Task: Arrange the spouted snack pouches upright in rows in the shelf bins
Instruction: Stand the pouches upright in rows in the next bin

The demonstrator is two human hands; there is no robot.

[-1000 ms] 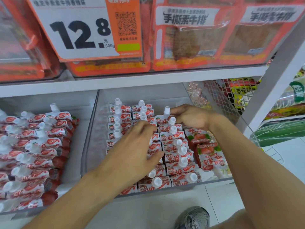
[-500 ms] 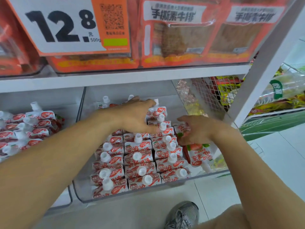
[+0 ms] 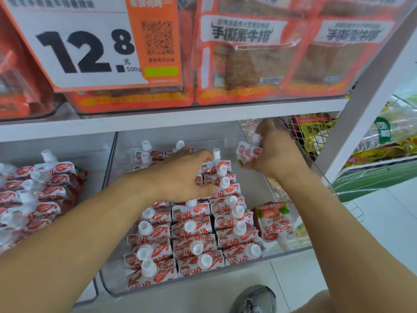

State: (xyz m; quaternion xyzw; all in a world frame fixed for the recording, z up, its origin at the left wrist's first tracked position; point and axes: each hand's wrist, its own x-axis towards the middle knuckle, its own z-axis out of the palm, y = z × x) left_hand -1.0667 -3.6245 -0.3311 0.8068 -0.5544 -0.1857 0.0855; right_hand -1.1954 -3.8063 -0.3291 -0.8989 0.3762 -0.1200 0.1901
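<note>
A clear plastic shelf bin (image 3: pixel 194 288) holds several red-and-white spouted pouches (image 3: pixel 191 224) standing upright in rows with white caps up. My left hand (image 3: pixel 180 177) rests on the rows near the middle of the bin, fingers curled against the pouch tops. My right hand (image 3: pixel 275 154) grips one pouch (image 3: pixel 246 152) lifted above the bin's back right part, its white cap up. One pouch (image 3: pixel 274 220) lies flat on the bin's right side, strawberry picture showing. A second bin (image 3: pixel 106 168) at the left holds more pouches (image 3: pixel 38 188) leaning in loose rows.
An upper shelf (image 3: pixel 171 119) carries orange snack packs and a price card (image 3: pixel 90 46) reading 12.8. A white upright post (image 3: pixel 365 96) stands at the right, with a wire mesh basket (image 3: pixel 309 132) of other snacks behind it. A shoe (image 3: pixel 257 299) shows on the floor below.
My right hand has lifted a pouch from the bin's right side up toward the back. My left hand stays on the rows, shifted slightly. The camera moved closer.
</note>
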